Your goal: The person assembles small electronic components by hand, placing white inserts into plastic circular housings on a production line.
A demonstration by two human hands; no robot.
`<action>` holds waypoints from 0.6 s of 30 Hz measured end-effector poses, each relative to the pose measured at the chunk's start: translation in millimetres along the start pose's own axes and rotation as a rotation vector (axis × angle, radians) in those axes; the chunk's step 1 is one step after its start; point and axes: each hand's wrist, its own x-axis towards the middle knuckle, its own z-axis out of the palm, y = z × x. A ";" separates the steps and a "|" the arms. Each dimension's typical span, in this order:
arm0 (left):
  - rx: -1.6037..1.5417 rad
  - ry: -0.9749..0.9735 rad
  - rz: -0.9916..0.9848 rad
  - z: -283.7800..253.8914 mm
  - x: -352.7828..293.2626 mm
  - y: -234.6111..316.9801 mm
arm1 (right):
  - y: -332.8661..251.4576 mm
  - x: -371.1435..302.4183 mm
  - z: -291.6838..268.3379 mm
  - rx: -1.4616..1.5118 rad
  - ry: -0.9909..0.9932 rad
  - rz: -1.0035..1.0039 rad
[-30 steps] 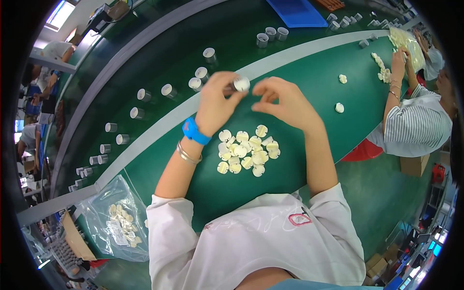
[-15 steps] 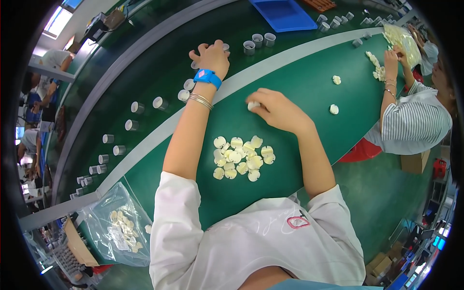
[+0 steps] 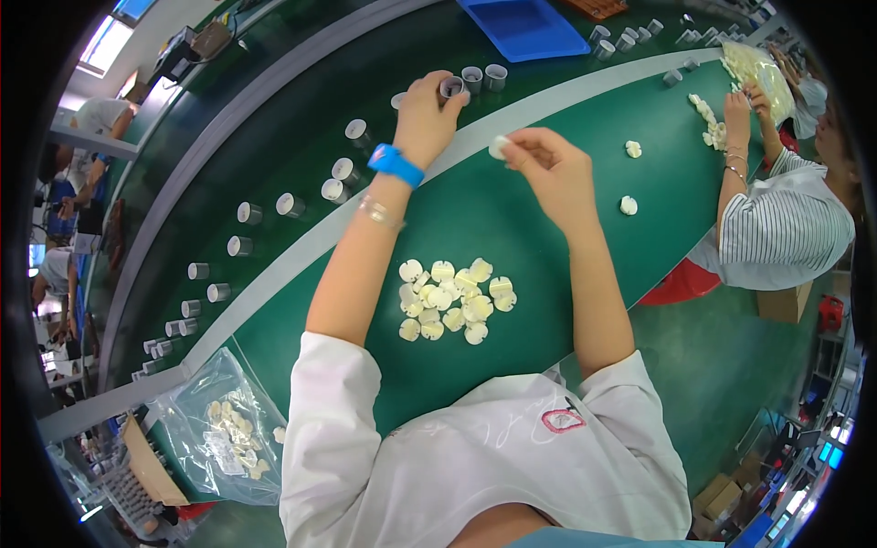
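Out over the dark green belt, my left hand (image 3: 427,114), with a blue wrist strap (image 3: 396,164), has its fingers and thumb around a small silver cylindrical cup (image 3: 451,89). Two similar cups (image 3: 471,79) stand just behind and to its right. My right hand (image 3: 555,173) is raised over the green table, pinching a cream-coloured round disc (image 3: 499,147) between thumb and fingertips. Below both hands, a loose pile of cream notched discs (image 3: 455,300) lies on the table. Another cup (image 3: 398,100) is partly hidden behind my left hand.
More silver cups (image 3: 290,205) stand along the belt to the left. A pale rail (image 3: 283,254) divides belt from table. A blue tray (image 3: 525,32) lies at the back. At lower left is a clear bag of discs (image 3: 224,434). A co-worker in stripes (image 3: 776,219) sits at right.
My left hand has moved right and closed on a cup. My right hand has lifted forward and right with the disc. Cups and tray have shifted left along the belt.
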 end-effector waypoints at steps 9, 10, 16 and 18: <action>-0.500 -0.138 -0.017 -28.4 -89.9 5.2 | -22.7 -4.5 11.9 0.620 -0.055 0.341; -0.500 -0.135 -0.018 -28.0 -95.0 5.4 | -20.3 -5.8 16.7 0.626 -0.046 0.318; -0.180 0.013 0.141 -26.3 -105.0 9.0 | -16.6 -16.5 35.4 0.361 -0.030 0.250; -0.174 0.048 0.149 -26.0 -106.3 9.4 | -18.5 -18.0 39.7 0.320 -0.030 0.261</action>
